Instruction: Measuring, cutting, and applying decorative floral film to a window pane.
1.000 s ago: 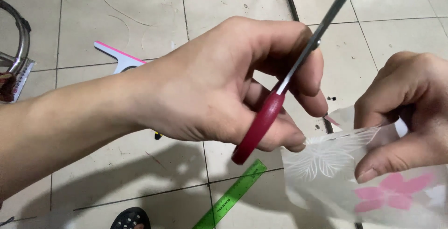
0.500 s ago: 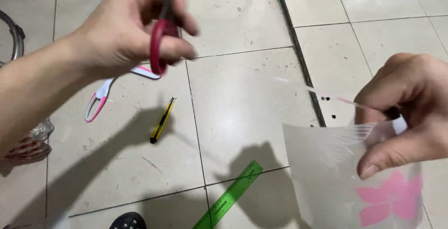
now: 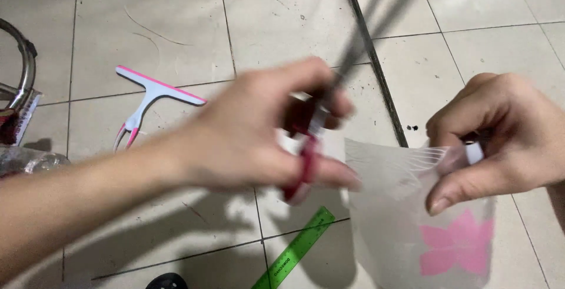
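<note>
Scissors [image 3: 312, 148] with red handles sit in the left hand [image 3: 253, 136], whose fingers are curled through and around the handles. The dark blades point up and to the far right, and they are blurred, so I cannot tell if they are open or closed. The left hand itself is also blurred, and it is in the middle of the view above the tiled floor [image 3: 176, 30].

On the right side, the right hand [image 3: 500, 136] pinches the top edge of a thin translucent sheet [image 3: 400, 218] between the thumb and the bent fingers. The sheet hangs down toward the near edge and has a pink flower shape [image 3: 456, 245] printed on its lower part. The red handles are just beside the left edge of the sheet; whether they touch it I cannot tell.

On the floor, a green ruler [image 3: 294, 256] lies near, below the left hand. A white and pink squeegee [image 3: 150, 98] lies farther on the left side. A metal tube frame [image 3: 23, 68] is at the far left edge.
</note>
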